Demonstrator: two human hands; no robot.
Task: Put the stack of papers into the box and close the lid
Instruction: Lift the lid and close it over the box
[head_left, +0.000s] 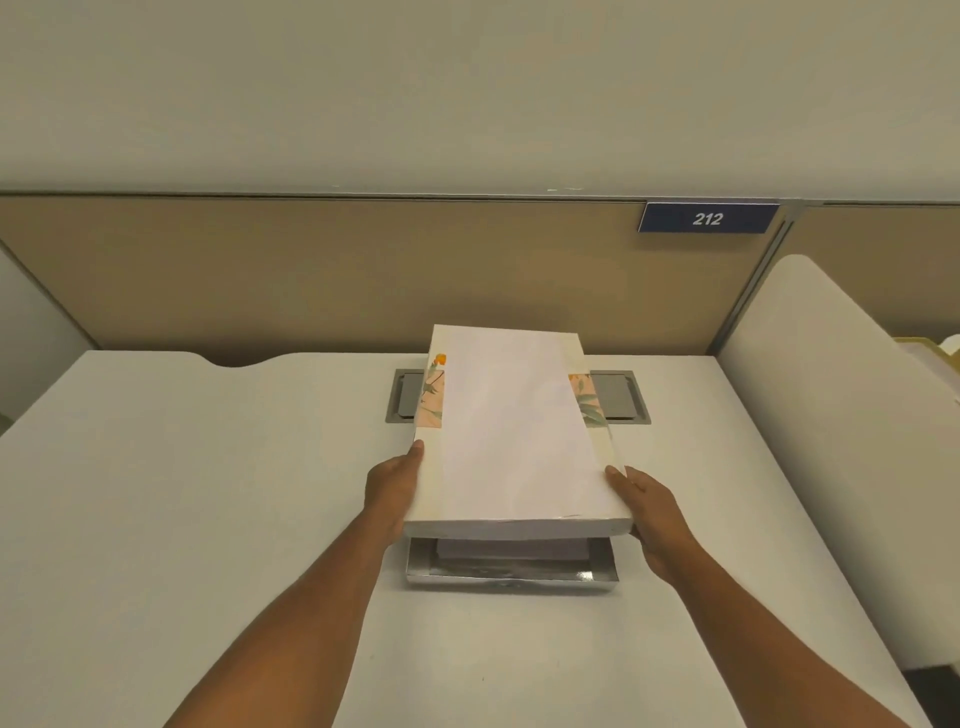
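While hands grip, smooth rectangular lid, shiny box

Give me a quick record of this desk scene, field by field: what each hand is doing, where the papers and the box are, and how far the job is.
left hand: grips left edge of paper stack
right hand: grips right edge of paper stack
paper stack: held over box, tilted, not yet inside
box: silver, open, on white desk, something pale already inside
lid: floral piece behind the stack may be it; cannot tell
sign: reads 212
progress: papers not in, lid not closed
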